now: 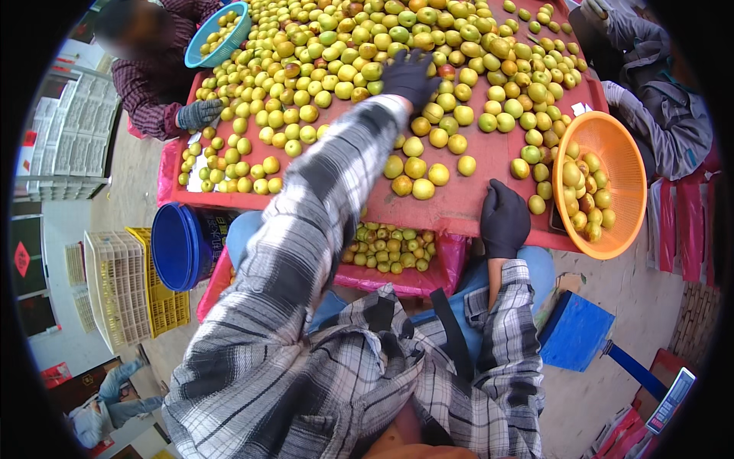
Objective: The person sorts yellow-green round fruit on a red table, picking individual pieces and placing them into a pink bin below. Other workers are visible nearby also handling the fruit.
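My left hand [409, 79], in a black glove, reaches far over the table. Its fingers are spread on the near side of a broad heap of yellow-green jujubes [344, 73]; nothing shows in its grip. At the red-covered table's [367, 198] near edge rests my right hand [504, 221], also black-gloved, its fingers curled into a fist. No fruit shows in it, though the palm is hidden. Just right of that fist stands an orange plastic basket [625, 172], tilted and partly filled with jujubes. A loose group of jujubes [423, 188] lies between my two hands.
Below the table edge, a pink-lined crate [390, 278] holds jujubes. A blue bucket [172, 246] stands at left, a blue platform scale [579, 333] at right. One co-worker's gloved hand [199, 114] touches fruit near a light-blue basket [243, 28]; another person [659, 109] sits at right.
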